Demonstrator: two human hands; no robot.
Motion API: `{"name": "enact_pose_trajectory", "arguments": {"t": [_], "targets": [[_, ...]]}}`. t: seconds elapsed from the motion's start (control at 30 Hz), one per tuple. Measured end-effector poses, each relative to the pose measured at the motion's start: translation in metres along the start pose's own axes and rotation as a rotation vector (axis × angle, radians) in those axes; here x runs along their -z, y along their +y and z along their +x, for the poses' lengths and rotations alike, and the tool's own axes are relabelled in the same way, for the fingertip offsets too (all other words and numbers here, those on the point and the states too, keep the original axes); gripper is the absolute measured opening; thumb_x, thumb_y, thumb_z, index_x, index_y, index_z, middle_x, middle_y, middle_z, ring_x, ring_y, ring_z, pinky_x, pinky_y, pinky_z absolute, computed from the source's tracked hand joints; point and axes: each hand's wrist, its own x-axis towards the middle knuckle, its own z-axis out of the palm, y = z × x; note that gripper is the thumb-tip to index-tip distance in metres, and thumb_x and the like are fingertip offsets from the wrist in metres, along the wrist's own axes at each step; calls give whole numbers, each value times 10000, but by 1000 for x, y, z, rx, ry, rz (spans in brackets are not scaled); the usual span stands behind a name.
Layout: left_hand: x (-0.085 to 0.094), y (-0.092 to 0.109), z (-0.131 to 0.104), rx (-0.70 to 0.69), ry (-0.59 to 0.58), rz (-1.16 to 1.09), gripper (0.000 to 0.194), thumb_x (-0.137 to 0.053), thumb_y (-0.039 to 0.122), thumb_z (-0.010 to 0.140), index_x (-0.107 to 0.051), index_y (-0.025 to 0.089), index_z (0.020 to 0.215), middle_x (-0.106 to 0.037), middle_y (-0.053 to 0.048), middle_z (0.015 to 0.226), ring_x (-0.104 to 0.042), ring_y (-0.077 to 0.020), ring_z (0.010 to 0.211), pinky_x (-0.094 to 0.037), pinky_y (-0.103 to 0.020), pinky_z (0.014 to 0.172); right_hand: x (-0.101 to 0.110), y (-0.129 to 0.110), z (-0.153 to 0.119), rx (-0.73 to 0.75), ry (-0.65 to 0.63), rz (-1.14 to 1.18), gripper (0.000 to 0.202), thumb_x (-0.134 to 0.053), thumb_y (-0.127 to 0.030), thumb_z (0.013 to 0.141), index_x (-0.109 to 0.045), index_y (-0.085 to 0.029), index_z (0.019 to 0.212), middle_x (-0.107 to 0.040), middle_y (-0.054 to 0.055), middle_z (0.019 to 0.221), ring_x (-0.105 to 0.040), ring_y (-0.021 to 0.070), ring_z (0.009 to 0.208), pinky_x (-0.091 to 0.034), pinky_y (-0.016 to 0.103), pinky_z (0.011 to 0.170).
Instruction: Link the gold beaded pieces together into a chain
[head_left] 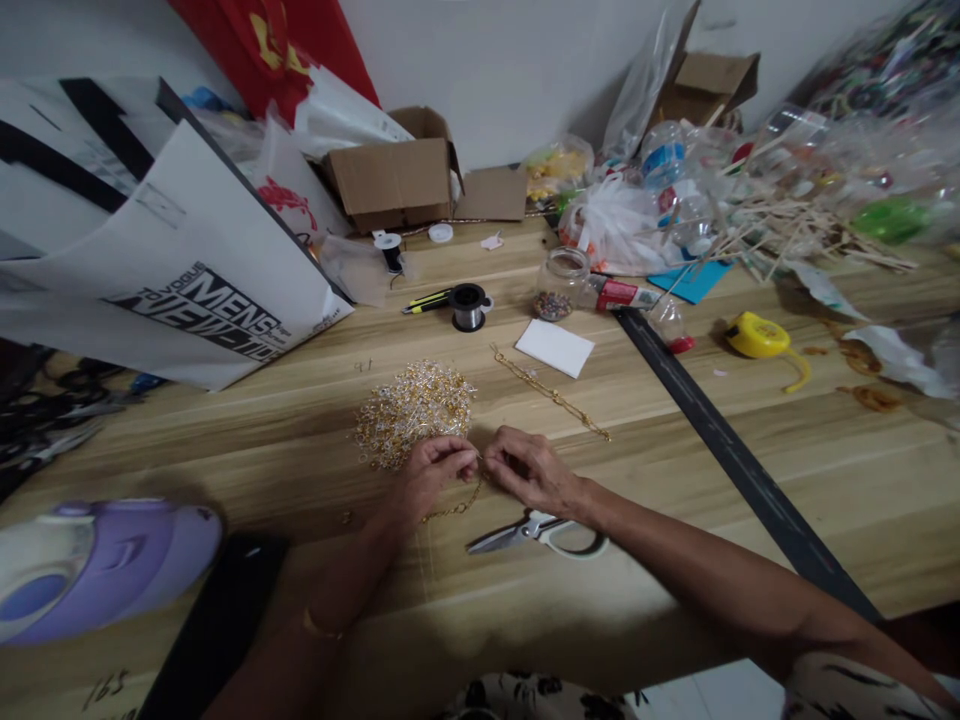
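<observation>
A short gold chain [460,508] runs down from the fingertips of a person's two bare hands, its upper end at the point where they meet and its lower part curving left, close beside the left wrist. The left hand's [437,475] grip is pinched, thumb against forefinger, on that upper end; the right hand's [534,470] grip, also pinched, faces it just beside, with a thin glint of gold in the narrow gap between them. Exactly which link each holds is too small to tell. Just beyond the left hand is a heap of tiny gold and silver pieces [414,410]. Scissors [534,527] with pale handles lie on the near side of the right hand, their blades pointing left. Past the right hand, a second gold chain [551,393] stretches slantwise across the wood-grained worktop [300,430], near a white card [555,347]. Farther back are a wire spool [469,310], a black-and-yellow cutter [426,302] and a clear jar [561,285] with small beads at its bottom. A yellow tape measure [757,335] lies well to the right, past a dark strip [735,455]; a large white shopping bag [172,270] stands at the left.
</observation>
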Motion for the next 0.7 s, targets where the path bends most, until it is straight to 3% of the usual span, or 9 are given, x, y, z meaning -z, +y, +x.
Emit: {"name": "enact_pose_trajectory", "arguments": {"t": [0.23,0.47,0.7], "targets": [[1,-3,0,51,24,-156,236,-753,309,595,-640,112,660,-604,-6,577,-523,-100,545,-415,-232,562,1,-2,0,16,2,-9,123,-463,-180,869,-534,-164,770,-512,18,683,-453,116,597,-354,230,553],[1,-3,1,35,-11,-158,220,-742,305,610,-648,112,662,-610,-4,583,-527,-98,547,-415,-224,557,1,-2,0,42,50,-12,110,-471,-157,860,-528,-161,765,-503,15,669,-452,117,591,-351,232,550],[2,-5,1,37,-14,-140,221,-740,309,619,-644,113,653,-603,-6,581,-526,-99,553,-416,-225,564,2,-3,1,48,16,-19,110,-469,-156,852,-522,-164,755,-511,16,669,-452,118,587,-353,236,549]]}}
